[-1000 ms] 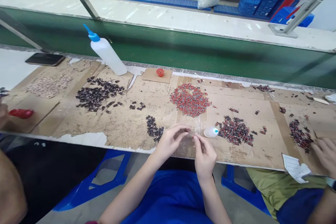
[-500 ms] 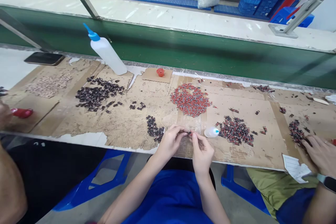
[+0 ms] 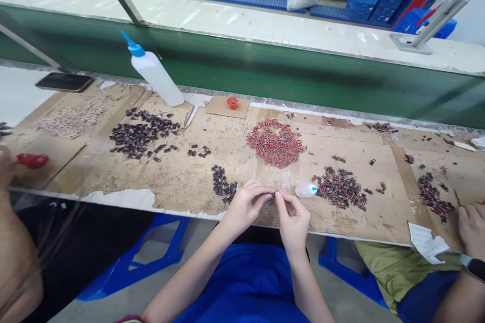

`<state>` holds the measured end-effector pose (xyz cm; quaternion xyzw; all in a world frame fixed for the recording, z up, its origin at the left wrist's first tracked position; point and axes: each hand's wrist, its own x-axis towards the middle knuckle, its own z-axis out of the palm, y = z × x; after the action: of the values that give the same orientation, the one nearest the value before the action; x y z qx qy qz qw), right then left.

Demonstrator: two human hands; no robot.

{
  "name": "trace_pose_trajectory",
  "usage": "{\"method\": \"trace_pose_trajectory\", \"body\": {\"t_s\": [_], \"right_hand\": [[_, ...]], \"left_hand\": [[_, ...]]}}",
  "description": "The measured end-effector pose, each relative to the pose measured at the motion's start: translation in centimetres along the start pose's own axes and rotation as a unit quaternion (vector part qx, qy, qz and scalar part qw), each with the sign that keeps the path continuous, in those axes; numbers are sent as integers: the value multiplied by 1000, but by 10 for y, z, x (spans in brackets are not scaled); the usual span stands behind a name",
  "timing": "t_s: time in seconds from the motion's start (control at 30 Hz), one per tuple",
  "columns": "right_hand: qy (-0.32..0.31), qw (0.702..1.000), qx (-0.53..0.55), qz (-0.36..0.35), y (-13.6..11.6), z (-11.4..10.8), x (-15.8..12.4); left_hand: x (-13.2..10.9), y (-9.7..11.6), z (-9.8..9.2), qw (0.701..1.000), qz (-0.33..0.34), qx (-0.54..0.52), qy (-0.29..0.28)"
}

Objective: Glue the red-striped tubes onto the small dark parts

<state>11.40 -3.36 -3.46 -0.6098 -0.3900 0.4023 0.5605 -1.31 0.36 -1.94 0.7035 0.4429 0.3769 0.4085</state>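
Note:
My left hand (image 3: 247, 204) and my right hand (image 3: 293, 217) meet fingertip to fingertip above the front of the cardboard-covered bench. Both pinch a tiny dark part (image 3: 274, 193) between thumb and forefinger; the fingers mostly hide it. Just right of my right hand lies a small white bottle with a blue tip (image 3: 305, 190). A cluster of small black parts (image 3: 223, 185) is beside my left hand. Beyond my hands spreads a round pile of small red parts (image 3: 276, 144). To the right lies a heap of joined-looking red and black parts (image 3: 341, 188).
A large white squeeze bottle (image 3: 157, 78) leans at the back left, near a pile of black parts (image 3: 136, 136). A red cap (image 3: 232, 103) sits on a cardboard piece. Co-workers' hands (image 3: 472, 227) are at both sides. A phone (image 3: 64, 82) lies far left.
My hands stay nearly in place, with their fingertips closer together around the part. The co-worker's hand on the right has drawn away from its pile, toward the right.

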Motion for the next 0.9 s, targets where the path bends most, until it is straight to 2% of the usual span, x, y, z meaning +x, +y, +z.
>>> {"method": "trace_pose_trajectory", "body": {"t_s": [0.17,0.43,0.67,0.73,0.8,0.83,0.87,0.9], "right_hand": [[11,1000,-10,-19,-2,-2,1],[12,999,-23,-38,-4,-5,0],[4,995,-71,-65,-2,-4,-3],[-30,988,-121,-93,-18,-16,-10],[-109,962,-203,-146,-47,-40,-16],[-120,949,-237,-170,-63,-56,-15],[-95,940,-262,-197,-79,-72,-11],[-37,931,-287,-225,-93,-87,-2]], "left_hand": [[2,3,0,1000,-12,-22,-10],[0,8,3,999,-28,-37,9],[0,8,7,996,-72,-52,21],[-1,7,8,993,-90,-77,20],[-3,6,7,986,-116,-116,13],[-3,6,6,982,-129,-140,7],[-3,7,4,976,-141,-164,1],[-3,8,2,971,-153,-186,-6]]}}
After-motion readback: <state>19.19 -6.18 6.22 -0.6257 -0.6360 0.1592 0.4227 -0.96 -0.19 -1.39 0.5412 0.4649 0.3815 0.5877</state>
